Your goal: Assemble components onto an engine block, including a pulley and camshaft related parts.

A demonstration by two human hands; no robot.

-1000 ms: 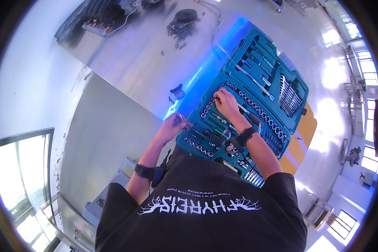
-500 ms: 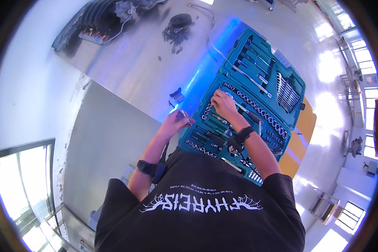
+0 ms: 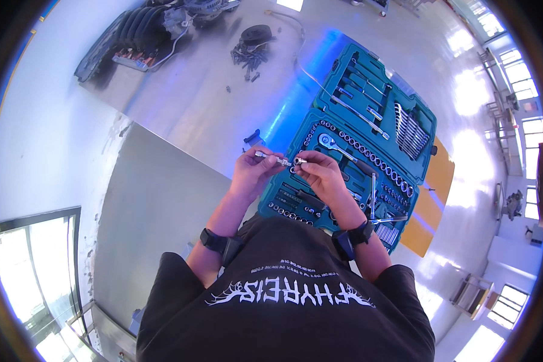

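Over the near left edge of the green tool case (image 3: 292, 151), my two hands have come close together. My left hand (image 3: 251, 173) is closed on a slim silver extension bar (image 3: 282, 161), whose end points at my other hand. Pinched between the fingertips of my right hand (image 3: 321, 176) is a small silver socket (image 3: 299, 161), held just off the bar's end; whether they touch is too small to tell. A ratchet (image 3: 327, 140) lies in the case beyond my right hand, with a row of sockets (image 3: 368, 152) beside it.
In the case's far half lie combination wrenches (image 3: 411, 133) and a long bar (image 3: 359, 116). A small dark bracket (image 3: 254, 137) sits on the metal table (image 3: 193, 114) past my left hand. Farther off are a pile of bolts (image 3: 250, 55) and an engine part (image 3: 139, 30).
My right hand has come out of the socket row, back and left, with a small socket in its fingers. My left hand has shifted slightly right and up with the bar.
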